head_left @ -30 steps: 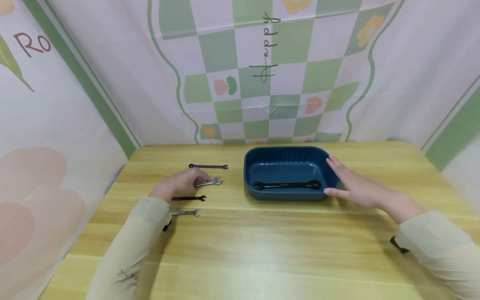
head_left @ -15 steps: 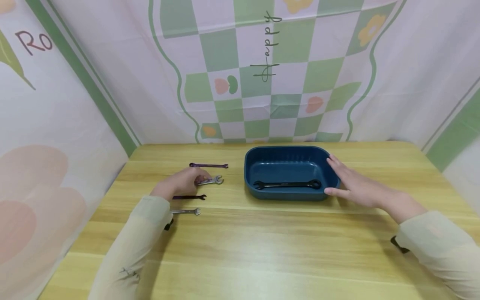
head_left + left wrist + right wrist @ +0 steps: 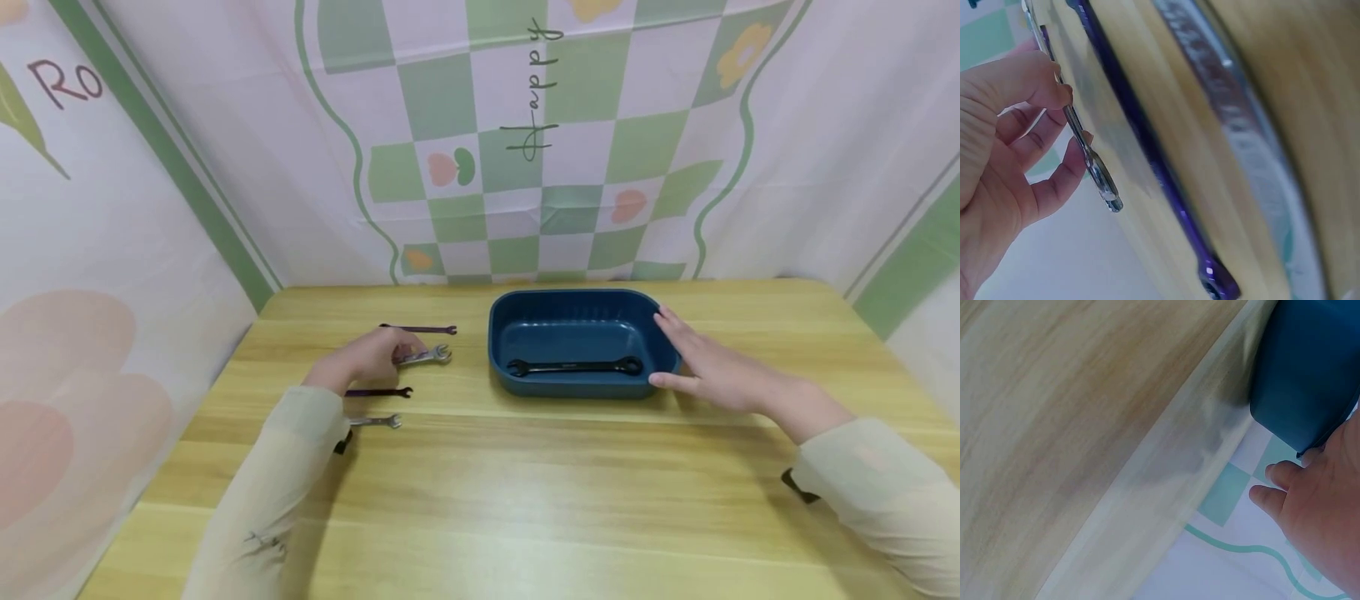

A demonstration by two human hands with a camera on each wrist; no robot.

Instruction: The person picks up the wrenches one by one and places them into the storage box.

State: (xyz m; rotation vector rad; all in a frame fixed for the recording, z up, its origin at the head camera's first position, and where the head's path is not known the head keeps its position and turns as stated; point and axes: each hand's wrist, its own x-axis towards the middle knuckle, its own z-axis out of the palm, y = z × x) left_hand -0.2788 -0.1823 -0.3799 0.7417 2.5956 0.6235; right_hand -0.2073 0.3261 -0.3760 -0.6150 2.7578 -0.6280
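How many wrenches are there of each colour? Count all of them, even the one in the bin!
Silver: 2 (held wrench, nearest wrench)
Purple: 2 (farthest wrench, wrench between the silver ones)
Black: 1 (bin wrench)
Total: 5 wrenches

a curtained-off workspace: patterned cloth (image 3: 510, 208) hangs on three sides of a wood-grain table (image 3: 525, 492).

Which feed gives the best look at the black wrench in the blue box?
The head view: it shows the black wrench whole, both ends visible, in the blue box beside its near wall. The right wrist view catches only the box's outside, hiding the wrench; the left wrist view shows none of it.
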